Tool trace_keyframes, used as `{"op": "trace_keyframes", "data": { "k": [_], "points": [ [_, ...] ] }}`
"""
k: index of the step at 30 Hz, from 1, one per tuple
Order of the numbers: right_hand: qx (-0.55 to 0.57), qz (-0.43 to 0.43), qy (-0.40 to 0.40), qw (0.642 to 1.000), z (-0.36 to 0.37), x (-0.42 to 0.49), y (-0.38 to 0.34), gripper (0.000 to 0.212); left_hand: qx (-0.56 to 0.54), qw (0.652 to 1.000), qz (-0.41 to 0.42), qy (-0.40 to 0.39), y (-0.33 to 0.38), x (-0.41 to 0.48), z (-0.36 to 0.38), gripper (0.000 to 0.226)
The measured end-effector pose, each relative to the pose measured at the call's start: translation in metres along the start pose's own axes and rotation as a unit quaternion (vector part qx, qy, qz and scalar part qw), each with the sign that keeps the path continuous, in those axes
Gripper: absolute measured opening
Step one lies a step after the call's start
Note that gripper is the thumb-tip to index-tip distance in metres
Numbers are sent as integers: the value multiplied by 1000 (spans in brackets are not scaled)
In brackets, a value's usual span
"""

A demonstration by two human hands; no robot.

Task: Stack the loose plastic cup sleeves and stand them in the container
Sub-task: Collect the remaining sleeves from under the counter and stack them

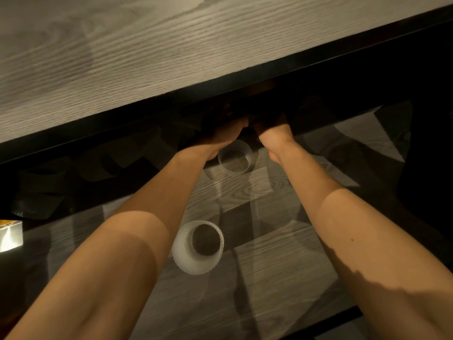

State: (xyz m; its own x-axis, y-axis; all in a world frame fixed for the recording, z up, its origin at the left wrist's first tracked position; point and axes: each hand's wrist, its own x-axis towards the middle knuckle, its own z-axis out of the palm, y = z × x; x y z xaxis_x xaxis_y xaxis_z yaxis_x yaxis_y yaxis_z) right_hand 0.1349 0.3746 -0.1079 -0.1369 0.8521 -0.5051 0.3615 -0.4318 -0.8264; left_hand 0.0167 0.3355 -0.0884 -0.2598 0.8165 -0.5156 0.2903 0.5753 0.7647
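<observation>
Both my arms reach forward into a dark shelf under a wooden counter. My left hand (225,133) and my right hand (275,133) are side by side at the shadow's edge, and their fingers are lost in the dark. A clear ribbed plastic cup sleeve (235,157) stands on the shelf just below the two wrists. A second, whiter ribbed cup sleeve (198,247) stands nearer to me between my forearms. I cannot tell what the hands are holding, if anything.
The light wooden counter top (122,57) with its black front edge (220,94) overhangs the shelf. Dark folded shapes (61,182) lie in the shadow at the left. A bright box corner (11,235) shows at the far left edge.
</observation>
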Motion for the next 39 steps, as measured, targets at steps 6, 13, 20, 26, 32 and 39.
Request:
{"op": "trace_keyframes", "data": {
  "k": [6, 13, 20, 26, 32, 39],
  "points": [
    [-18, 9, 33, 999, 0, -5, -1, 56, -17, 1000, 2, -10, -1, 6, 2, 51],
    [142, 18, 30, 989, -6, -15, -6, 45, -107, 994, 3, 23, 3, -4, 0, 46],
    [227, 10, 58, 972, -18, -43, -12, 25, -227, 972, -13, 54, -3, -24, -16, 27],
    [245, -54, -57, 966, -23, -67, 1, 23, -252, 966, -13, 49, -36, -38, -25, 32],
    [-66, -135, -42, 988, -13, -73, 24, 37, -21, 996, -67, 54, -61, -59, -32, 39],
    [-287, -229, 35, 930, -7, -85, 36, 48, 61, 993, 67, 75, -73, -61, -22, 41]
  ]
}}
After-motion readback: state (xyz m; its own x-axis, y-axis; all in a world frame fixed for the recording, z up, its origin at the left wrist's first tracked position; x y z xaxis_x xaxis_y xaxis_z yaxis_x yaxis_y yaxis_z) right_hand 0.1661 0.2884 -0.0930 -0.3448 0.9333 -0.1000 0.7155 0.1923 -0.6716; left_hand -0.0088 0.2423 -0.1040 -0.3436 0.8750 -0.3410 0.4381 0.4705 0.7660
